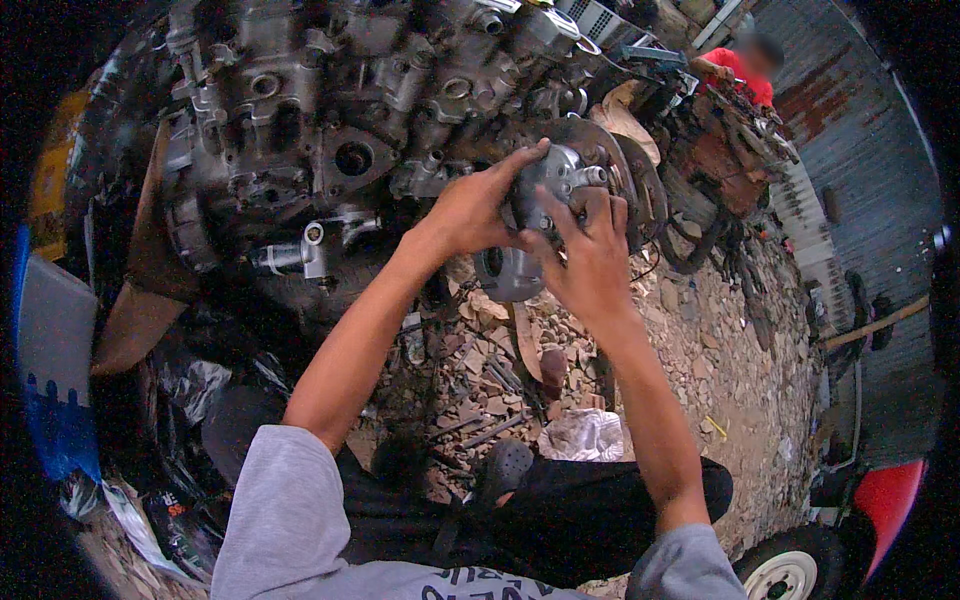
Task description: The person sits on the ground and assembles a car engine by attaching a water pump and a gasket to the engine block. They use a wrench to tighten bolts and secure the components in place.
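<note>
My left hand (474, 208) grips the side of a round cast-metal engine part (563, 172), its thumb laid along the upper edge. A short silver pipe stub sticks out of the part's face, which also has several small holes. Bent fingers of my right hand (592, 250) press on the face and lower right side of the same part, beside the stub. Just under both hands shows a grey metal flange (512, 280) with a round opening; whether it belongs to the held part I cannot tell. Behind the hands lies a dark, round metal disc (600, 150).
Greasy engine blocks (350, 155) are piled across the far left. A silver metal fitting (314, 250) rests before them. Broken stones (690, 370) cover the ground, with a white plastic bag (582, 436) near my legs. Another person in red (740, 75) is at the far right, near a corrugated wall (860, 150).
</note>
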Tool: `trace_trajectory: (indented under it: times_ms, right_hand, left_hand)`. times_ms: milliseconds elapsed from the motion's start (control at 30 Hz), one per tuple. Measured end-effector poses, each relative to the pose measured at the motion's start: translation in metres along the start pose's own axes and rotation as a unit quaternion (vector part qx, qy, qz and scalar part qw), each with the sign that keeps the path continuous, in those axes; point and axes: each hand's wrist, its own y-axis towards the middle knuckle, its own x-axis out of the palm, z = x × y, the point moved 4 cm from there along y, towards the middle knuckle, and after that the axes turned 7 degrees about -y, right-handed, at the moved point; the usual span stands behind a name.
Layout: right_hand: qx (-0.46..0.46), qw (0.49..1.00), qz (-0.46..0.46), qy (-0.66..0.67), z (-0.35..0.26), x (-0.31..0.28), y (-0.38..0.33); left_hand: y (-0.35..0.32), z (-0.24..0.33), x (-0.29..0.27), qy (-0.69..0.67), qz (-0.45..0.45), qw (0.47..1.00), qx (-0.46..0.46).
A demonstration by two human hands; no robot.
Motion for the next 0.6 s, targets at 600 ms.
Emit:
trace_trajectory:
  times_ms: [600]
  right_hand:
    - [-0.019,0.999,-0.045,-0.007,0.012,0.001,0.001]
  left_hand:
    - [0.002,0.001,0.002,0.003,0.012,1.0,0.011]
